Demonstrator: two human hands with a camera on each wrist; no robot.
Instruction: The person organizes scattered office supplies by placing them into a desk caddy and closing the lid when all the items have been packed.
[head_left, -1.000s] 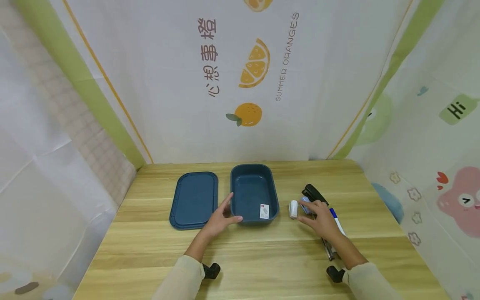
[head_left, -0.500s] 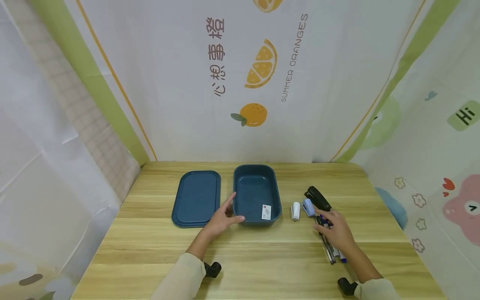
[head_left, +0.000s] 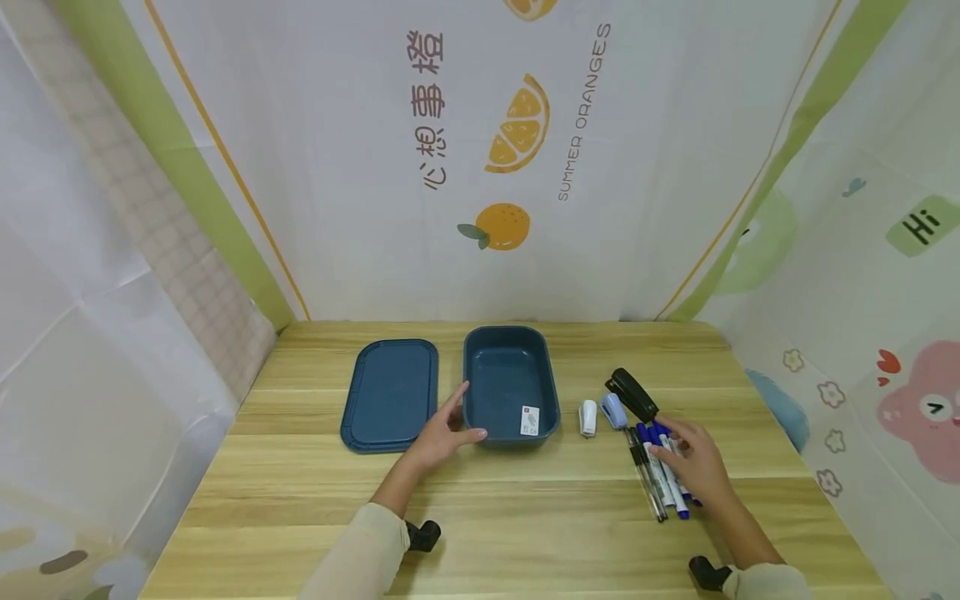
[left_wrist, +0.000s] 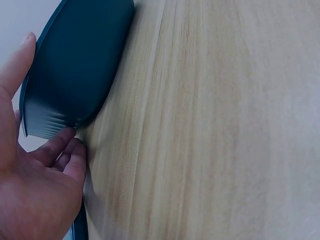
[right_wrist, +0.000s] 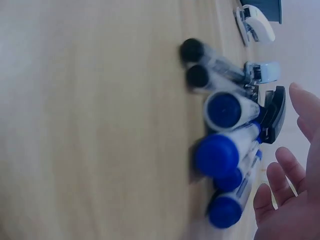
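Observation:
My left hand [head_left: 438, 437] rests at the near left corner of a dark blue open bin [head_left: 498, 383]. Its thumb lies along the front and its fingers reach up the left side; the left wrist view shows the fingers [left_wrist: 60, 150] low beside the ribbed bin wall. Over on the right, my right hand [head_left: 699, 460] hovers with fingers spread above several blue-capped markers [head_left: 678, 500], holding nothing. In the right wrist view the marker ends [right_wrist: 217, 155] lie in a bundle beside that hand. Clear pens [head_left: 647, 479] with black caps lie left of the markers.
A black stapler [head_left: 632, 394] lies beyond the markers. Between it and the bin stand a small light blue stapler [head_left: 613, 410] and a small white one [head_left: 588, 418]. A flat dark blue lid [head_left: 393, 396] lies left of the bin. Printed curtains [head_left: 480, 283] hang behind the wooden table.
My right hand has moved right, from beside the small staplers to over the markers, which have shifted and spread. My left hand stays at the bin's corner.

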